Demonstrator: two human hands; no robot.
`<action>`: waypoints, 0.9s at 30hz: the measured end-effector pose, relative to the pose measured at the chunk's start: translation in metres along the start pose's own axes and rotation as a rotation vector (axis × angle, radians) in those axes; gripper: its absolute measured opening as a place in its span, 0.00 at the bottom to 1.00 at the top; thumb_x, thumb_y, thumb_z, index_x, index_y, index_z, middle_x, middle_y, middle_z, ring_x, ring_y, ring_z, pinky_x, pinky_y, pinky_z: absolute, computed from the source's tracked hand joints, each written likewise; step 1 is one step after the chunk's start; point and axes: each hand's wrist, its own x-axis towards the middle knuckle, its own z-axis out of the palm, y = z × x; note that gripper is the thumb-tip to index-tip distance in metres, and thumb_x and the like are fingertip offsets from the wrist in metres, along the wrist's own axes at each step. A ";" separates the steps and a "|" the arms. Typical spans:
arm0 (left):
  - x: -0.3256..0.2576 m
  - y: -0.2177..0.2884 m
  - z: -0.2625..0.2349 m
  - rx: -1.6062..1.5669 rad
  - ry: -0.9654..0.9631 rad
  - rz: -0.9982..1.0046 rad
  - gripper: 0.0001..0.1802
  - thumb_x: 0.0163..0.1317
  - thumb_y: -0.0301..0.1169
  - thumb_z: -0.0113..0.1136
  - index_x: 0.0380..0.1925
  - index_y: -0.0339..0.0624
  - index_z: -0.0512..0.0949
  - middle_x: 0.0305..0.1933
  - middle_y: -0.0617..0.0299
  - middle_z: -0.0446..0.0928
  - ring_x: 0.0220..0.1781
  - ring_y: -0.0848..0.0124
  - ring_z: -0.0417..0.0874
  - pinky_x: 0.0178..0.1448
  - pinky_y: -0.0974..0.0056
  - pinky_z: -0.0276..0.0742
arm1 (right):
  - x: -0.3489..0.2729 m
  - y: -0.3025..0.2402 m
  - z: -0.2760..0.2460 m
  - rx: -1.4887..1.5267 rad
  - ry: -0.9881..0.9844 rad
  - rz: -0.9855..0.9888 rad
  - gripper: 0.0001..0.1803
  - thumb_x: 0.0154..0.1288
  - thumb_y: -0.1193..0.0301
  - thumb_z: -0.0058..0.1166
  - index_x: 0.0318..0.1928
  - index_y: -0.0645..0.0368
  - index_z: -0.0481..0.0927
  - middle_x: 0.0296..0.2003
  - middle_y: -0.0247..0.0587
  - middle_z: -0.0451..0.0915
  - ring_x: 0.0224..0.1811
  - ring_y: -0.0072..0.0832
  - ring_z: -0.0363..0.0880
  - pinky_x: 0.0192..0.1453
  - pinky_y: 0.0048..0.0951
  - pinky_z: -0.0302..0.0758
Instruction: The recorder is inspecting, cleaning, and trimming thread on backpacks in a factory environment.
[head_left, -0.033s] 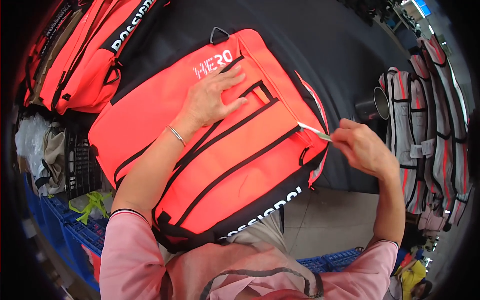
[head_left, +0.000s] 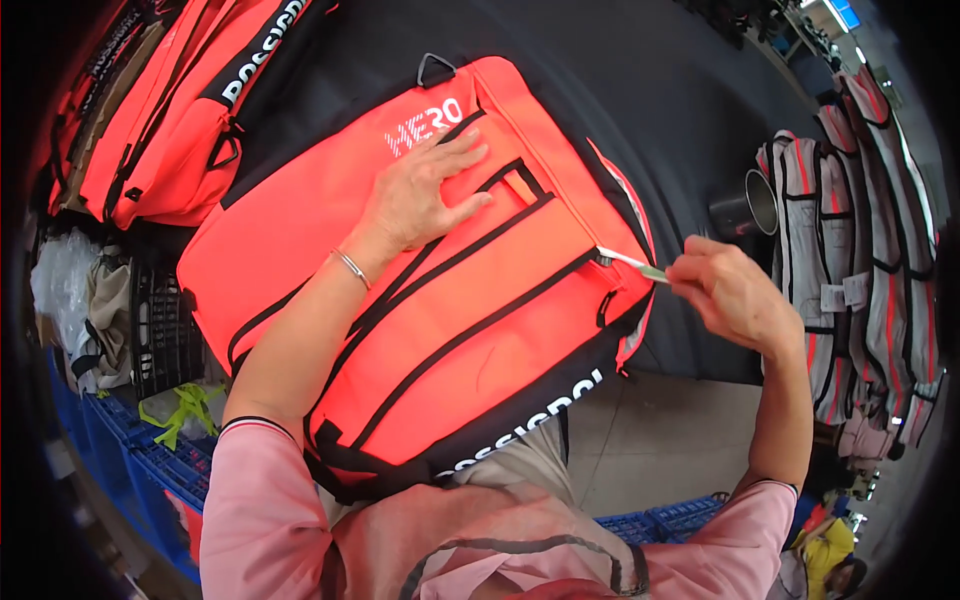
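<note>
Black cloth covers the table point(head_left: 640, 90), and a large neon-red bag point(head_left: 450, 300) with black straps lies across it, its lower end hanging over the near edge. More red bags point(head_left: 180, 110) lie at the upper left; grey and red vests point(head_left: 850, 230) hang to the right beside a metal cup point(head_left: 748, 208). The left hand point(head_left: 420, 195) lies spread and flat on the bag's upper panel. The right hand point(head_left: 735, 295) pinches a thin pale tool point(head_left: 630, 264), its tip touching the bag's right edge.
</note>
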 end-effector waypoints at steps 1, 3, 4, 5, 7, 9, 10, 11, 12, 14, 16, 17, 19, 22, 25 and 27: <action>-0.001 0.001 0.001 0.005 0.015 0.011 0.29 0.59 0.51 0.63 0.59 0.54 0.77 0.67 0.68 0.71 0.72 0.60 0.67 0.67 0.57 0.73 | -0.002 0.000 0.002 -0.022 0.049 -0.032 0.04 0.58 0.78 0.56 0.30 0.67 0.77 0.31 0.50 0.72 0.34 0.49 0.75 0.37 0.44 0.70; -0.001 0.004 0.002 0.035 0.023 0.010 0.30 0.60 0.52 0.63 0.60 0.55 0.76 0.69 0.69 0.70 0.72 0.62 0.67 0.68 0.57 0.72 | 0.012 0.005 0.015 -0.052 0.191 -0.083 0.05 0.59 0.76 0.55 0.30 0.67 0.76 0.32 0.51 0.72 0.35 0.50 0.75 0.38 0.45 0.70; -0.001 0.005 0.001 0.031 0.011 0.025 0.30 0.60 0.52 0.63 0.60 0.55 0.76 0.69 0.69 0.70 0.72 0.62 0.67 0.68 0.57 0.72 | 0.023 0.009 0.028 -0.059 0.284 -0.099 0.06 0.60 0.76 0.55 0.30 0.67 0.75 0.32 0.52 0.72 0.36 0.51 0.75 0.39 0.46 0.70; 0.001 0.007 0.001 0.026 0.029 0.038 0.30 0.60 0.53 0.62 0.60 0.56 0.76 0.69 0.70 0.69 0.72 0.62 0.66 0.68 0.57 0.72 | 0.033 0.007 0.040 -0.067 0.317 -0.063 0.06 0.61 0.76 0.54 0.31 0.67 0.75 0.33 0.52 0.72 0.37 0.51 0.75 0.40 0.46 0.70; 0.003 0.003 0.003 0.059 0.049 0.044 0.31 0.60 0.56 0.61 0.62 0.58 0.75 0.71 0.71 0.68 0.73 0.63 0.66 0.69 0.57 0.71 | 0.045 -0.001 0.052 -0.060 0.302 0.005 0.05 0.62 0.76 0.53 0.33 0.66 0.74 0.35 0.51 0.72 0.39 0.51 0.75 0.41 0.47 0.71; 0.000 -0.001 0.003 0.072 0.039 0.042 0.31 0.60 0.57 0.60 0.62 0.59 0.75 0.71 0.72 0.68 0.73 0.64 0.66 0.69 0.57 0.71 | 0.021 -0.004 0.046 -0.059 0.287 -0.034 0.04 0.61 0.77 0.50 0.32 0.67 0.76 0.36 0.52 0.74 0.39 0.52 0.76 0.42 0.48 0.72; -0.001 0.000 0.002 0.086 0.040 0.029 0.32 0.60 0.58 0.60 0.62 0.59 0.75 0.70 0.72 0.68 0.73 0.64 0.66 0.69 0.57 0.71 | 0.006 -0.004 0.038 -0.069 0.268 -0.085 0.05 0.60 0.78 0.48 0.31 0.67 0.77 0.36 0.52 0.75 0.38 0.53 0.78 0.42 0.49 0.73; -0.003 0.001 0.000 0.080 0.034 0.012 0.32 0.60 0.59 0.59 0.62 0.59 0.75 0.71 0.72 0.67 0.72 0.64 0.66 0.69 0.56 0.71 | -0.011 -0.001 0.028 -0.049 0.159 -0.050 0.05 0.61 0.76 0.54 0.32 0.66 0.76 0.33 0.50 0.72 0.38 0.49 0.75 0.41 0.46 0.71; -0.002 0.003 0.000 0.080 0.035 0.017 0.32 0.60 0.59 0.59 0.62 0.59 0.75 0.71 0.72 0.67 0.72 0.64 0.66 0.69 0.56 0.71 | -0.026 0.002 0.021 -0.024 0.126 -0.069 0.05 0.61 0.76 0.54 0.31 0.66 0.77 0.30 0.49 0.72 0.38 0.48 0.76 0.41 0.46 0.71; -0.003 0.001 -0.001 0.084 0.022 -0.001 0.32 0.60 0.58 0.59 0.61 0.58 0.75 0.71 0.72 0.67 0.72 0.65 0.66 0.68 0.56 0.71 | -0.037 0.001 0.019 0.016 0.141 -0.048 0.05 0.61 0.76 0.53 0.31 0.66 0.76 0.29 0.49 0.72 0.38 0.49 0.75 0.41 0.46 0.71; -0.001 0.002 0.000 0.071 0.019 0.008 0.32 0.61 0.59 0.58 0.61 0.58 0.75 0.71 0.71 0.67 0.72 0.66 0.66 0.68 0.56 0.72 | -0.023 -0.007 0.028 -0.093 0.187 -0.010 0.06 0.62 0.75 0.52 0.31 0.66 0.77 0.32 0.50 0.73 0.39 0.50 0.76 0.42 0.46 0.72; 0.002 0.003 0.001 0.088 0.028 0.023 0.32 0.61 0.59 0.58 0.61 0.58 0.75 0.71 0.71 0.67 0.72 0.66 0.66 0.67 0.56 0.72 | -0.016 -0.008 0.034 -0.202 0.230 0.024 0.07 0.63 0.74 0.51 0.31 0.65 0.77 0.34 0.52 0.75 0.40 0.51 0.77 0.43 0.47 0.74; 0.002 0.004 0.003 0.132 0.061 0.044 0.33 0.61 0.59 0.57 0.62 0.58 0.74 0.71 0.70 0.66 0.72 0.67 0.66 0.66 0.56 0.72 | -0.010 0.002 0.053 -0.162 0.302 0.006 0.07 0.63 0.74 0.50 0.31 0.65 0.77 0.34 0.52 0.75 0.40 0.51 0.77 0.43 0.47 0.73; 0.001 0.006 0.002 0.063 0.036 0.030 0.34 0.61 0.60 0.57 0.62 0.56 0.74 0.72 0.66 0.65 0.72 0.63 0.65 0.69 0.57 0.69 | -0.035 -0.003 0.050 -0.044 0.408 0.014 0.04 0.62 0.76 0.51 0.33 0.65 0.76 0.34 0.49 0.75 0.37 0.50 0.77 0.39 0.44 0.72; -0.003 -0.014 0.015 -0.013 0.146 0.072 0.34 0.62 0.60 0.55 0.62 0.55 0.74 0.72 0.57 0.64 0.74 0.54 0.62 0.73 0.52 0.61 | -0.074 -0.003 0.059 0.239 0.664 0.110 0.04 0.64 0.79 0.53 0.39 0.67 0.78 0.30 0.45 0.73 0.30 0.38 0.75 0.37 0.30 0.70; -0.021 0.020 0.004 0.270 0.155 -0.027 0.31 0.64 0.54 0.56 0.63 0.50 0.73 0.72 0.48 0.62 0.74 0.45 0.58 0.75 0.48 0.56 | -0.092 0.011 0.089 0.366 0.877 0.202 0.07 0.70 0.77 0.52 0.45 0.66 0.78 0.33 0.37 0.76 0.34 0.24 0.73 0.39 0.26 0.70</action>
